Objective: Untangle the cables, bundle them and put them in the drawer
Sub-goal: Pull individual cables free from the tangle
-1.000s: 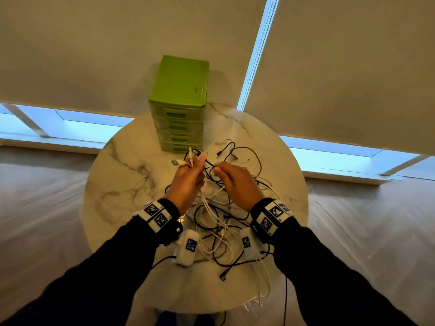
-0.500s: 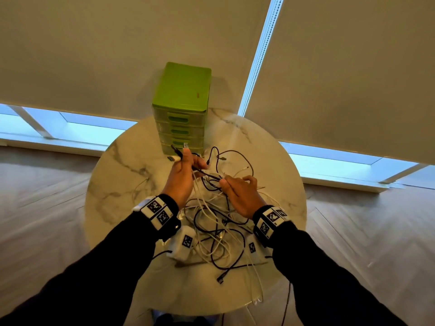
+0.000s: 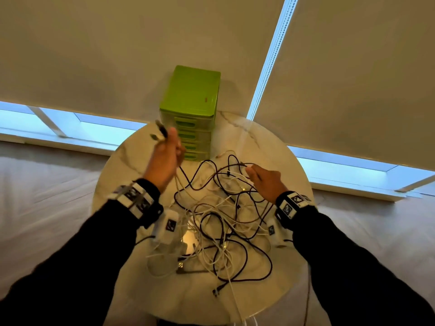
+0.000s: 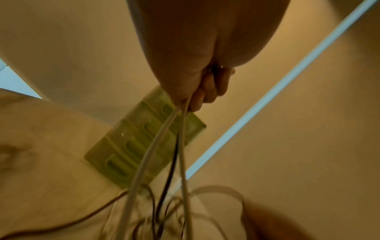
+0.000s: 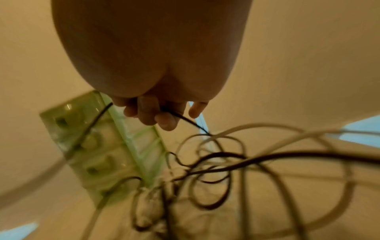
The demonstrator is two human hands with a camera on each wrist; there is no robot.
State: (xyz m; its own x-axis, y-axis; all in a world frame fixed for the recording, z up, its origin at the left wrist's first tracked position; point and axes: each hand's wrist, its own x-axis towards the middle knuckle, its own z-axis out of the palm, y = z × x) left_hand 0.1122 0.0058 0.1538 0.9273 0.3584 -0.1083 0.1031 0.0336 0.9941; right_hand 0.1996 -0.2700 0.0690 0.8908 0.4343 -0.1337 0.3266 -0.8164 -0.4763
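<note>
The left hand (image 3: 166, 161) grips several white and black cable ends (image 4: 174, 129), lifting them clear of the tangled pile (image 3: 221, 220); the right hand (image 3: 266, 182) pinches a black cable (image 5: 185, 119), anchoring it.

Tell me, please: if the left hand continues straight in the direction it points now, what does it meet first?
Probably the green drawer unit. The left hand, gripping cable ends, points straight at the unit's front; nothing shows between them, though depth is unclear.

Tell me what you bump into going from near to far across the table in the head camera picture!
Tangle of cables → right hand → left hand gripping cable ends → green drawer unit → window blinds.
</note>
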